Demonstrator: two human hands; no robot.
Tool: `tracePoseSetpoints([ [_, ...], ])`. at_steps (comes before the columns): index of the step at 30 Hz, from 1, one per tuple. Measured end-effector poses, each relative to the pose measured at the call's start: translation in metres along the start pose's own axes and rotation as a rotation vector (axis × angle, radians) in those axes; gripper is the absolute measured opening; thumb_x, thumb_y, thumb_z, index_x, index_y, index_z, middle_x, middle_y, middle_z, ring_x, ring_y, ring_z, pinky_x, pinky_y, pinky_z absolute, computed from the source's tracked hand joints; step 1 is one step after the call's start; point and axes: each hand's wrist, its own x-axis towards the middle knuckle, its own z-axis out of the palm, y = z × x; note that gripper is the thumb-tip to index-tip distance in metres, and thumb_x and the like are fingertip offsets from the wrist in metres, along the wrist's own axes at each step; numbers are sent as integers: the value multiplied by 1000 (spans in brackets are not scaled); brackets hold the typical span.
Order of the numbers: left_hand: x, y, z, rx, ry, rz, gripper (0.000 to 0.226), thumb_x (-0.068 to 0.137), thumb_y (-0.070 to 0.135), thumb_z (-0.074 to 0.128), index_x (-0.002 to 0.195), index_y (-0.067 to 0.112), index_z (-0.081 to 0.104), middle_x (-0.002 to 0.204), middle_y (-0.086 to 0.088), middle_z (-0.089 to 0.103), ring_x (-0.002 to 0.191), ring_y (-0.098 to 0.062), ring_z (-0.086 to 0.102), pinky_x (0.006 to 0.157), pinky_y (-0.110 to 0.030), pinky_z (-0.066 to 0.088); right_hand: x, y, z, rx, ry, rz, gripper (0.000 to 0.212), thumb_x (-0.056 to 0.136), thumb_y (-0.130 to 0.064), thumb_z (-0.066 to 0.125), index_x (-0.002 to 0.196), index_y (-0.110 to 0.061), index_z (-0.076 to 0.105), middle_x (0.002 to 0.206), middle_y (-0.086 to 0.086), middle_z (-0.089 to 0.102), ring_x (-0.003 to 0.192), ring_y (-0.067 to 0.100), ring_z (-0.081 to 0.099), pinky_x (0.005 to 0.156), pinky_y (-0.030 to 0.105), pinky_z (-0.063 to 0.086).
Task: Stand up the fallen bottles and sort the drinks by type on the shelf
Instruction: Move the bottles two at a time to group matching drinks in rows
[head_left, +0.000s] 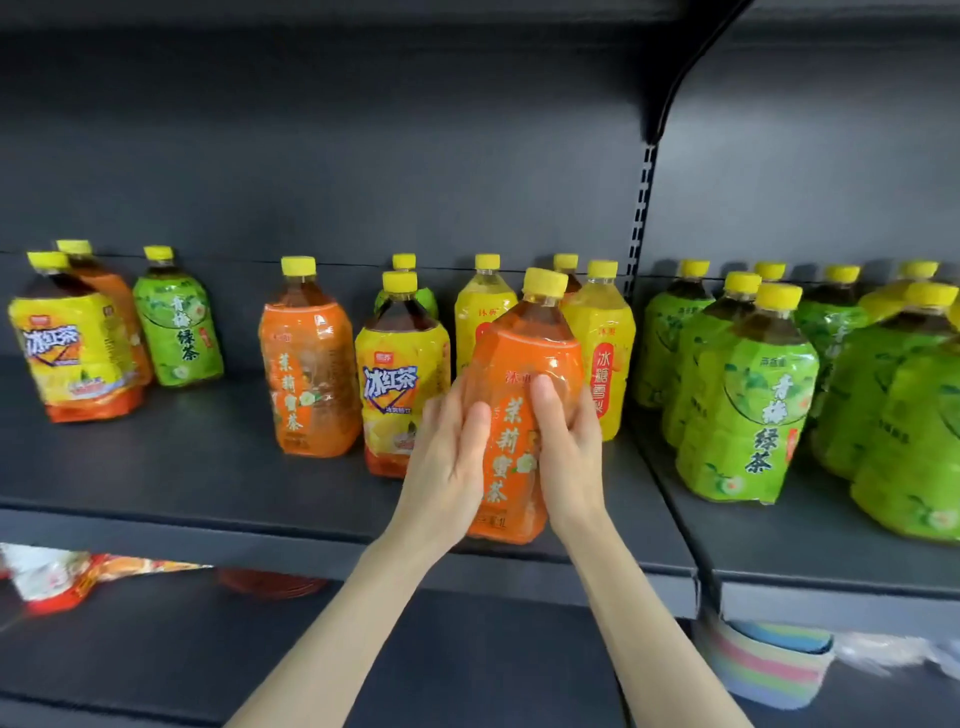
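Bottle (535, 343) getting gripped, slightly tilted.
Left hand (447, 457) and right hand (569, 452) are curling round it, hiding label edges.

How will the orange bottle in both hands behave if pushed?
Orange bottle looks nearly full, so probably heavy. Tall and narrow, it may tip if pushed high. Glossy wrap likely slippery under left hand and right hand.
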Motion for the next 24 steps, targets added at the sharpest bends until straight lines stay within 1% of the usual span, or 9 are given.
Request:
tracePoseSetpoints([
  [3,-9,-24,-34,110,221,120,46,94,52,29,123,24,52,116,11,49,112,6,45,91,-5,36,2,10,19,-39,71,-18,46,81,-48,67,118,-23,54,103,-2,71,91,13,70,72,24,57],
  [6,-8,-50,-65,59,498,76,38,90,46,43,112,17,50,107,3,46,100,-5,50,83,-17,43,7,19,28,-106,121,-36,56,77,-52,68,122,-22,53,106,-4,70,93,11,70,73,25,57],
  [9,19,-72,-94,99,638,-43,64,82,52,51,124,4,43,123,-10,40,114,-16,41,94,-19,33,13,27,35,-183,145,-57,62,69,-61,64,120,-27,53,108,-6,70,95,11,69,75,26,58],
  [12,50,-87,-113,84,564,-257,91,77,61,57,142,7,26,144,-13,28,130,-23,35,106,-32,26,17,33,36,-205,162,-65,51,70,-59,63,113,-34,54,106,-8,70,94,9,69,75,25,55],
  [14,65,-96,-121,33,486,-343,100,75,65,60,148,13,15,149,-8,27,133,-26,36,112,-47,27,19,34,36,-206,176,-71,58,65,-64,62,114,-35,51,106,-11,68,93,6,69,73,22,55],
  [16,73,-102,-128,37,431,-385,108,67,73,58,149,20,12,147,-5,36,131,-27,40,109,-53,31,20,35,36,-196,190,-70,68,60,-66,62,118,-34,47,108,-12,67,93,5,69,70,20,55],
  [19,77,-109,-136,100,415,-443,119,52,83,59,147,25,17,142,-3,44,130,-28,42,106,-55,35,20,37,37,-191,193,-83,60,61,-63,63,113,-36,50,107,-10,68,94,8,69,70,21,56],
  [21,78,-109,-139,140,410,-462,124,40,90,59,141,24,31,135,-3,47,126,-27,45,102,-55,39,18,39,36,-196,189,-86,54,66,-61,64,112,-37,51,107,-9,69,95,9,69,72,22,56],
  [24,72,-101,-140,149,386,-450,103,42,82,65,125,23,47,123,-3,48,119,-25,49,98,-51,43,13,42,36,-208,186,-62,37,79,-58,61,110,-42,51,106,-11,68,95,7,68,77,25,55],
])
